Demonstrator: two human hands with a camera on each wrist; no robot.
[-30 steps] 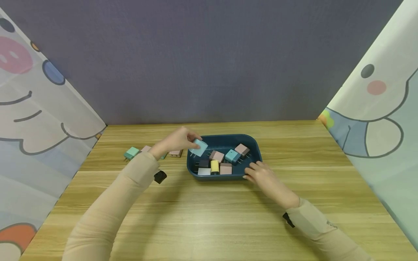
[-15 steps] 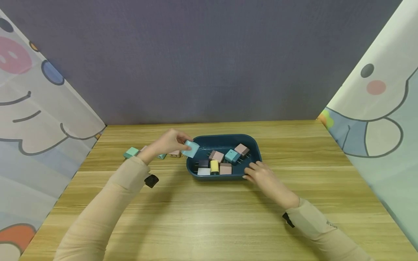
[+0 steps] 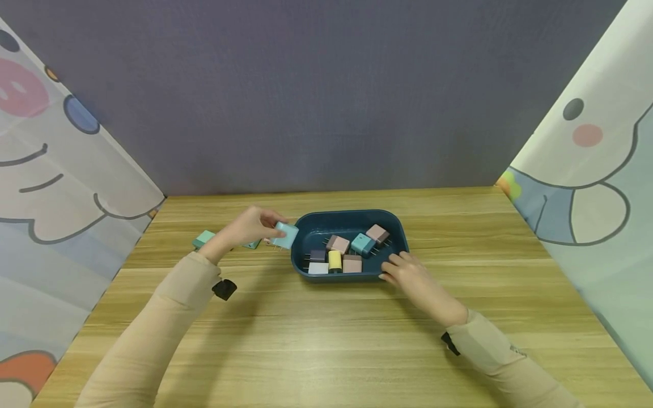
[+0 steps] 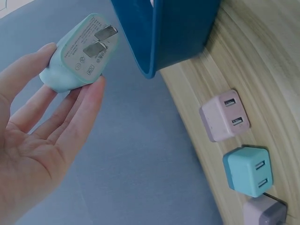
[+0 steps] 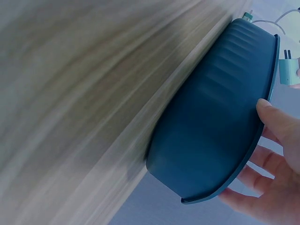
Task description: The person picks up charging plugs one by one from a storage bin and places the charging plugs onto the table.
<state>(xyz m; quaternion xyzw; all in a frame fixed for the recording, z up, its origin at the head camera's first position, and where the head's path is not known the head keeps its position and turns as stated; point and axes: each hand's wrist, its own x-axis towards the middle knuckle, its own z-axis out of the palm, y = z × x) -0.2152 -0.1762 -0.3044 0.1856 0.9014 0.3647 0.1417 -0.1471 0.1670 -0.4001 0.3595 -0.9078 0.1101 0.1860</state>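
Note:
My left hand (image 3: pixel 251 225) pinches a light blue plug charger (image 3: pixel 284 234) between thumb and fingers, just left of the dark blue bin (image 3: pixel 295 249). Two flat metal prongs (image 4: pixel 95 48) show on the charger's printed face in the left wrist view. With thumb outside and fingers over the rim, my right hand (image 3: pixel 412 279) grips the bin at its front right corner. Inside lie several chargers: a teal one (image 3: pixel 363 243), a yellow and black one (image 3: pixel 335 260), a white one (image 3: pixel 318 268), a dark one (image 3: pixel 318 256) and several pink ones (image 3: pixel 352 264).
Left of the bin, a row of chargers lies on the wooden table (image 3: pixel 326 340). In the left wrist view it holds a pink charger (image 4: pixel 226 116) and a turquoise one (image 4: pixel 248 171) with two USB ports each, then a mauve one (image 4: pixel 263 211). A grey wall (image 3: pixel 326 102) stands behind.
My left hand has moved left with the light blue charger, from over the bin's left end to just outside its left rim. The right hand and the bin stay put.

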